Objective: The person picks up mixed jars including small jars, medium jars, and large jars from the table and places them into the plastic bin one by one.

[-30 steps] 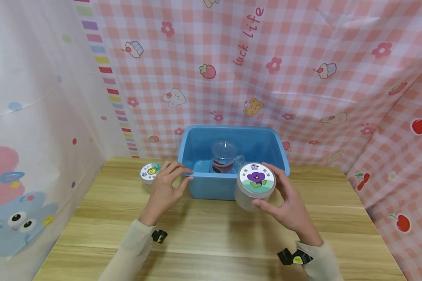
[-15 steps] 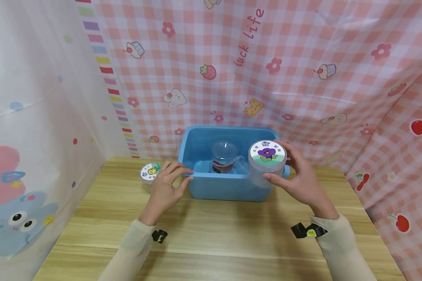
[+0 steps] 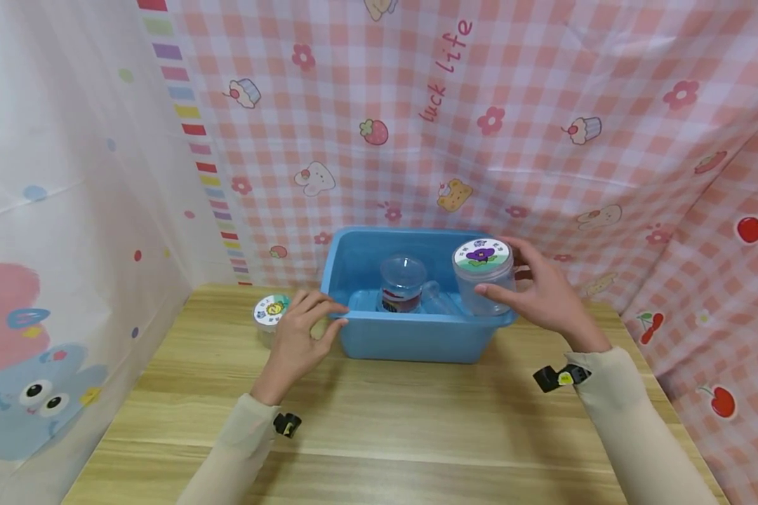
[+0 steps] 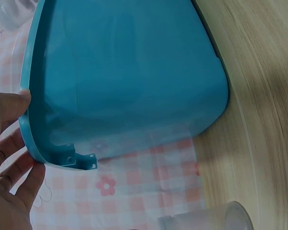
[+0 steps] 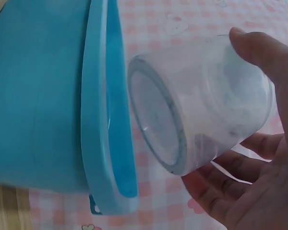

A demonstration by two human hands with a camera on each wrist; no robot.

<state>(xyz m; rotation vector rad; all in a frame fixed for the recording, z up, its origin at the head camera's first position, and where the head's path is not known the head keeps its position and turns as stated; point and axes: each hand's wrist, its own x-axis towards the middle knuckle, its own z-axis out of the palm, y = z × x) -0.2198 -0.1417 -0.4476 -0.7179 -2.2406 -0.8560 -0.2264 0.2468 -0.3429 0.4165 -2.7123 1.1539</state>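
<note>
In the head view, my right hand grips a clear plastic jar with a purple-flower label on its lid. It holds the jar above the right end of a blue plastic bin. The right wrist view shows the jar's round base tilted beside the bin's rim, thumb on one side and fingers on the other. My left hand pinches the bin's rim near its front left corner, with the thumb on the rim in the left wrist view. Inside the bin stands a clear cup with a handle.
A second, smaller lidded jar with a yellow-figure label stands on the wooden table, left of the bin and partly behind my left hand. A pink checked cloth hangs behind the bin.
My right hand has carried the jar up, away from me and to the right, from in front of the bin to over its right end. My left hand has stayed on the rim.
</note>
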